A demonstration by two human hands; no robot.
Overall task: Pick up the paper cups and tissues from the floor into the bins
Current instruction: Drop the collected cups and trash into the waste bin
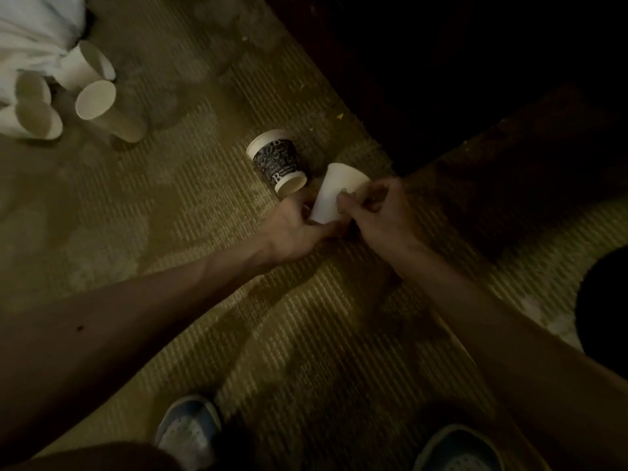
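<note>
Held white cup (331, 195) mid-frame, tilted. Left hand (295, 229) fingers curled round its narrow end, right hand (377, 212) fingers pinching its wall. Can't tell if it touches the carpet (204, 205). A black cup (276, 161) lies on its side just left of it. A cup cluster (95, 100) sits well apart at far left, against white cloth (34, 32). Shoe (188, 433) at bottom.

Ribbed carpet (170, 205): patterned cup (277, 161) on side, white cups (95, 100) clustered.
</note>
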